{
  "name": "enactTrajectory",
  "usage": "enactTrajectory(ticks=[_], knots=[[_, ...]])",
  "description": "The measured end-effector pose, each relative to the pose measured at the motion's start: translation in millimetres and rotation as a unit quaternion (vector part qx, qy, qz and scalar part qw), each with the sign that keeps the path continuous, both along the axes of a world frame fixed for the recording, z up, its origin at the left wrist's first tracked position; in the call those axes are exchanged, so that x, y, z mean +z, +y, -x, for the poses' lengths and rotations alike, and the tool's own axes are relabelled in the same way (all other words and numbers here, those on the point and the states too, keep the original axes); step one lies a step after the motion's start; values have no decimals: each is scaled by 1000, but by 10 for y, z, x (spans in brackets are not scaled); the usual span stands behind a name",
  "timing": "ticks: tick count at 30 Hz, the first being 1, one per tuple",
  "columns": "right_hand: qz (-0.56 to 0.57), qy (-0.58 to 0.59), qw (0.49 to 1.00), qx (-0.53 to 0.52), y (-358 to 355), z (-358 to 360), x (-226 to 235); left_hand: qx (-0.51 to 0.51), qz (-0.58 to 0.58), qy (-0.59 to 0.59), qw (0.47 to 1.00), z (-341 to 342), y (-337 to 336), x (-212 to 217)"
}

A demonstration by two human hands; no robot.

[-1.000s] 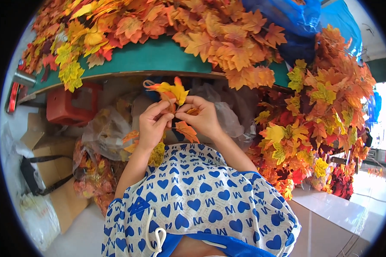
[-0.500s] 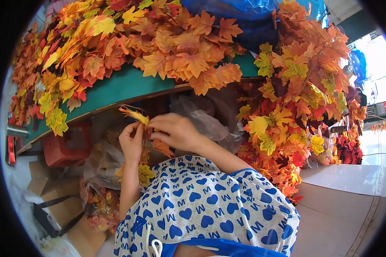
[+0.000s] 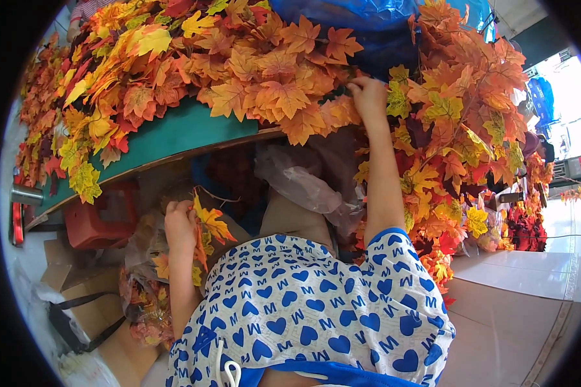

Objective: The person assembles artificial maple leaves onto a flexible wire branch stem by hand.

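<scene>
My left hand is low in front of the table, its fingers closed on a garland of artificial maple leaves in yellow and orange. A thin brown stem sticks out from its top, and more leaves hang down beside my wrist. My right arm stretches up and forward. At the right end of a heap of orange artificial maple leaves on the table, my right hand has its fingertips pinched together. What lies between those fingertips is too small to make out.
The green table curves across in front of me. Leaf garlands hang thickly at the right, beside a blue plastic bag. Below the table are a red stool, clear plastic bags and cardboard.
My right hand has left the garland by my left hand and reached up and right to the leaf heap. My left hand has dropped slightly leftward, still holding the garland.
</scene>
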State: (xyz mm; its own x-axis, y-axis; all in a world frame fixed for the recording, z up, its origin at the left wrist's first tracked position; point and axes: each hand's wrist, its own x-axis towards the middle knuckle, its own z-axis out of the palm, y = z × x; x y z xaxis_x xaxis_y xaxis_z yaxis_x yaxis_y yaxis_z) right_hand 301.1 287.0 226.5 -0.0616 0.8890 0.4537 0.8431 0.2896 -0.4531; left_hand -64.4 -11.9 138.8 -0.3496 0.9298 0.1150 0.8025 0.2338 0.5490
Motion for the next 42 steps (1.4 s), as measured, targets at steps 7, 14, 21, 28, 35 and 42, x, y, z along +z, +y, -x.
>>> enactTrajectory(ticks=[7, 14, 21, 28, 35, 42], knots=[[-115, -116, 985, -62, 225, -337, 80, 10, 165, 94, 982, 162, -89, -9], [-180, -117, 975, -56, 152, -323, 318, -24, -8, -353, 935, 468, -173, -163], [-161, 93, 982, -45, 49, -238, 608, 48, -121, -613, 779, -147, -370, 274], [102, 643, 714, 258, -1458, 1206, 391, 3, -162, -180, 970, -384, 142, 108], [289, 597, 711, 233, -2206, 2253, -459, 10, -166, -240, 956, -504, 187, 311], [351, 563, 719, 206, -2219, 2205, -589, 64, -109, -674, 728, -318, 157, -22]])
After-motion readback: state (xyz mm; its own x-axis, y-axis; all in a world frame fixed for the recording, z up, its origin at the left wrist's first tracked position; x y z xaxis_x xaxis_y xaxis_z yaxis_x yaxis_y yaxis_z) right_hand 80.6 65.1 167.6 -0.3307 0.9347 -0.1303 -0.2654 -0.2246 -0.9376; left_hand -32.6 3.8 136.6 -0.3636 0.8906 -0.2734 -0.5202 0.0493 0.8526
